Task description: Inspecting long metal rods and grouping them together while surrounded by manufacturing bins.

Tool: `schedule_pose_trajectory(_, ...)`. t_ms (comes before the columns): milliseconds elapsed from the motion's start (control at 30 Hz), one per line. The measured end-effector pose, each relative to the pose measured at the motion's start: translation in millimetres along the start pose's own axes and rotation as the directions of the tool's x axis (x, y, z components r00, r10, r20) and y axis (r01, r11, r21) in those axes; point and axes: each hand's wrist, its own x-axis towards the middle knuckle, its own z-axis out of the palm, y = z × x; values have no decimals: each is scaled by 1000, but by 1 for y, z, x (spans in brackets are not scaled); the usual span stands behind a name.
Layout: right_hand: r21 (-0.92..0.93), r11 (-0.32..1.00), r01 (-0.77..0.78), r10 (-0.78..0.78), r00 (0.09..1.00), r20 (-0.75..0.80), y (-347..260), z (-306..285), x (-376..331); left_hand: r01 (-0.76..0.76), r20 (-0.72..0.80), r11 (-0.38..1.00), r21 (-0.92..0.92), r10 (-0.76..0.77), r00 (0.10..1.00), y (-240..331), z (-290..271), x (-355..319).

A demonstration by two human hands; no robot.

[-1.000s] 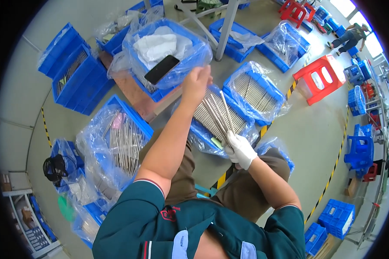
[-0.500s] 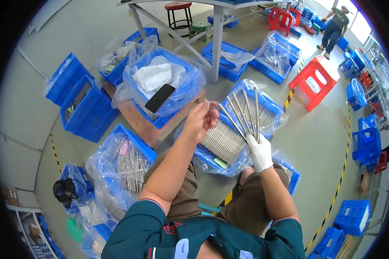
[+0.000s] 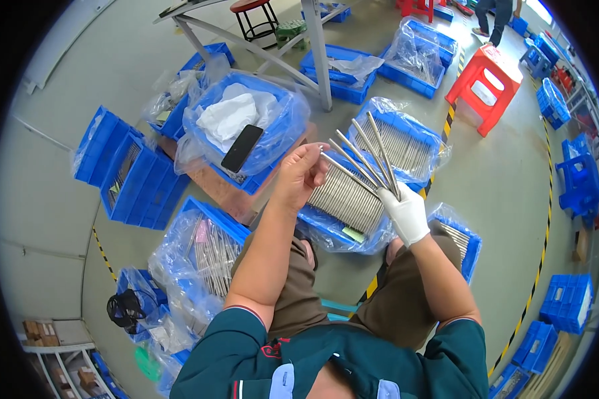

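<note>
My right hand (image 3: pixel 406 216), in a white glove, is closed around the lower ends of several slim metal rods (image 3: pixel 366 159) that fan out up and to the left. My bare left hand (image 3: pixel 301 174) has its fingers pinched at the tip of the leftmost rod; anything small between them is too tiny to name. Below the fan, a plastic-lined blue crate (image 3: pixel 326 238) holds rows of similar rods (image 3: pixel 343 203). Just beyond it another lined crate (image 3: pixel 439 161) holds more rods in rows.
At left front, a lined blue crate (image 3: pixel 229 223) contains loose rods. A black phone (image 3: pixel 242 148) lies on the bagged crate (image 3: pixel 283 120) to my left. A red stool (image 3: pixel 502 73) stands at right, a table leg (image 3: pixel 318 63) ahead. Another person (image 3: pixel 498 16) is far off.
The fanned rods have tilted further left, and the leftmost rod's tip now meets my left fingertips. Those fingers have drawn closer together. The whole view has shifted slightly.
</note>
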Motion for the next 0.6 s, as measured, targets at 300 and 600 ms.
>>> schedule_pose_trajectory(300,108,994,11,-11,1000,-2,-3,5,2,55,66,994,92,-61,996,-14,13,-7)
schedule_pose_trajectory(600,114,993,-4,11,998,-67,-11,0,4,-118,184,940,321,60,981,-23,24,-15)
